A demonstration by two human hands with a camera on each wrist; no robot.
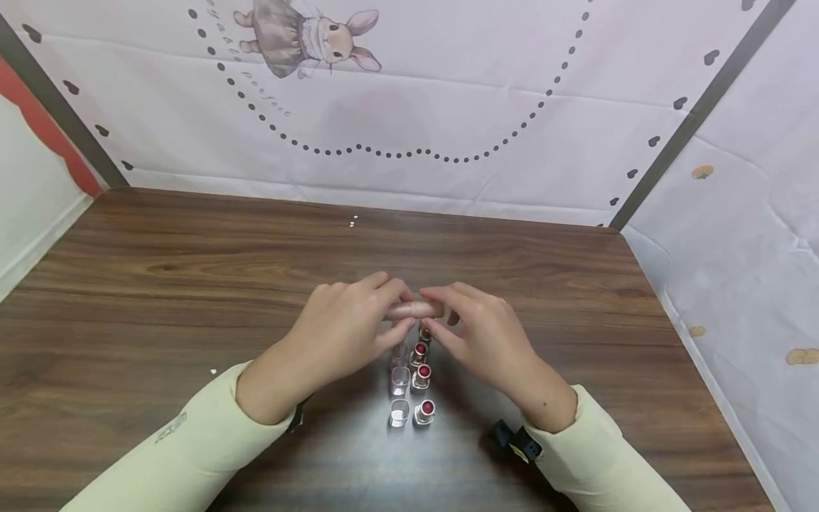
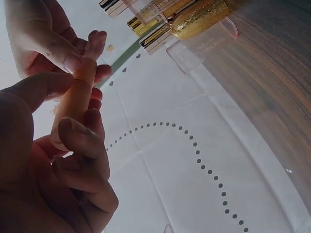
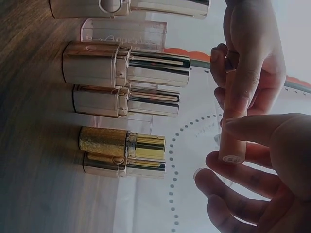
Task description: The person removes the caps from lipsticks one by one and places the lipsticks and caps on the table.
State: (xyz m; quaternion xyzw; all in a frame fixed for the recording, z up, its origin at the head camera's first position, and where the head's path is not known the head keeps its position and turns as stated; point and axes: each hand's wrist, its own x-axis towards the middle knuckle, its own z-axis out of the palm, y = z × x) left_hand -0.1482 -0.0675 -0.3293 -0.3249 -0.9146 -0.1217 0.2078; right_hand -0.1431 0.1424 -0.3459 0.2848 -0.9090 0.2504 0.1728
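A closed pinkish-beige lipstick tube (image 1: 414, 309) is held level above the table between both hands, a seam around its middle. My left hand (image 1: 348, 320) grips its left end with thumb and fingers. At the right end, my right hand (image 1: 480, 331) pinches it; the right wrist view shows the tube's round end (image 3: 232, 158) beside the thumb. Below the hands stand several uncapped lipsticks in a row, the nearest one red-tipped (image 1: 424, 412). A gold lipstick (image 3: 121, 143) is among those farther back. Clear caps, the nearest one (image 1: 399, 412) included, line the row's left side.
The dark wood table (image 1: 192, 284) meets a white patterned cloth wall (image 1: 409, 107) at the back. Small white bits (image 1: 352, 222) lie near that edge, and another speck (image 1: 214, 371) lies left of the left forearm. A black strap device (image 1: 517, 439) is on the right wrist.
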